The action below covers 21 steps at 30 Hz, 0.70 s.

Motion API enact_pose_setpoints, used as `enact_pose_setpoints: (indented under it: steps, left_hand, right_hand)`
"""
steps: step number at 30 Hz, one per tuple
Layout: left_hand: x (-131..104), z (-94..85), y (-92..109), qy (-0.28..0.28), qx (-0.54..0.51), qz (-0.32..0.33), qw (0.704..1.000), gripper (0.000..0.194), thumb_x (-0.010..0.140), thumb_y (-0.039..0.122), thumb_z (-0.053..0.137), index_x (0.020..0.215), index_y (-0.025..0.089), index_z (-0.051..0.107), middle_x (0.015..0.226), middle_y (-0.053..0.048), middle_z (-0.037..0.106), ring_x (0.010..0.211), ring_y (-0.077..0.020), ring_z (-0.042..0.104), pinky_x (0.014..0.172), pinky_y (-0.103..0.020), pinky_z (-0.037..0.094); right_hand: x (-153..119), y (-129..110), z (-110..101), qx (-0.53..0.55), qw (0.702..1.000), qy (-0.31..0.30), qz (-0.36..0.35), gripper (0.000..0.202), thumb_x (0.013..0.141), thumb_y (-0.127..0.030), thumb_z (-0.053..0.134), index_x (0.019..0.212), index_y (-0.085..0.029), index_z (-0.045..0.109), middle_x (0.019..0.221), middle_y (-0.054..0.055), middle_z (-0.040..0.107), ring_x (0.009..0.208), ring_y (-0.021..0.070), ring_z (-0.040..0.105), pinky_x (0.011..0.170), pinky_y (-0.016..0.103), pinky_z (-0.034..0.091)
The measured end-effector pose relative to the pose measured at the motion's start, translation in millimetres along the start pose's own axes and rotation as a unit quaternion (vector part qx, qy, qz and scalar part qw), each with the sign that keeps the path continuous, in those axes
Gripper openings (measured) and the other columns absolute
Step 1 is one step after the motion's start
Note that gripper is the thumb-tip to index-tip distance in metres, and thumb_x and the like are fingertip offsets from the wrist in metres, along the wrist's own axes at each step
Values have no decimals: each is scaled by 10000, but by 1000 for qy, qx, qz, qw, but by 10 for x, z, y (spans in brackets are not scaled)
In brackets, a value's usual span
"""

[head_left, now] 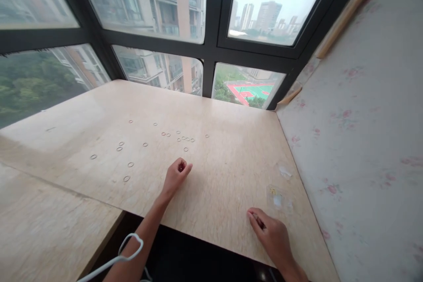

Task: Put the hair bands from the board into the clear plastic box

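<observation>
Several small thin rings lie scattered over the beige marbled surface, among them a ring at the left and a ring just beyond my left hand. That hand is closed, fingers curled; what it holds, if anything, is hidden. My right hand is near the front edge at the right, its thumb and index finger pinched together; anything between them is too small to name. Beyond it lies a clear plastic bag with small yellow pieces in its corner.
A crumpled clear plastic scrap lies near the flowered wall on the right. Dark window frames stand along the back. A white cable crosses my left forearm. A dark gap lies below the front edge.
</observation>
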<state>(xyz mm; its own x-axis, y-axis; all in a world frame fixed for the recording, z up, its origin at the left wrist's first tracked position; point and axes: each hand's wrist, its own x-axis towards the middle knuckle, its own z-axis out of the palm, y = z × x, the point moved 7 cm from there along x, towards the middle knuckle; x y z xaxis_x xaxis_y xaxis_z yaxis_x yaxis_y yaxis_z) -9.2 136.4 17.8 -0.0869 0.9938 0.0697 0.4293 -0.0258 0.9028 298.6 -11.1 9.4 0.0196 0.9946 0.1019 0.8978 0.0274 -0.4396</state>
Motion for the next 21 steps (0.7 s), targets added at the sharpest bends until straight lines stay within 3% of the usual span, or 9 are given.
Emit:
enact_pose_setpoints:
  steps: [3,7,11,16,21]
  left_hand:
    - [360,-102,-16,17,63,-14,998,167,751,333,577,788,175,536,673,22,554,625,-128,533,604,-230,391]
    - [838,-165,61,4,208,-14,978,295,765,240,557,1046,166,602,741,2,630,706,-152,593,668,-245,412]
    - [1189,-136,89,-47,338,5,940,363,785,217,544,1136,152,611,855,-44,672,830,-185,615,714,-258,431]
    - [1382,-144,43,-88,381,35,920,404,772,261,594,1163,163,625,930,-70,669,897,-201,605,770,-272,436]
    - [1376,-3,71,-148,404,66,900,256,777,324,591,965,207,719,909,-63,677,820,-184,610,699,-257,435]
  right_hand:
    - [-3,-22,-49,-8,997,67,-44,439,942,-474,369,862,-231,726,559,27,665,470,169,634,463,231,408]
    - [2,-105,-120,-25,988,113,-101,489,968,-465,348,819,-202,733,488,-8,625,385,114,588,410,195,367]
    - [-5,-149,-143,-37,982,130,-130,502,983,-440,331,794,-207,734,486,-14,629,377,111,594,396,193,373]
    - [-13,-94,-78,-44,983,120,-132,486,982,-444,344,815,-219,741,531,-4,661,408,124,619,408,200,399]
    - [-10,-98,-91,-41,981,131,-135,486,982,-439,351,811,-205,742,557,1,679,413,137,630,402,215,398]
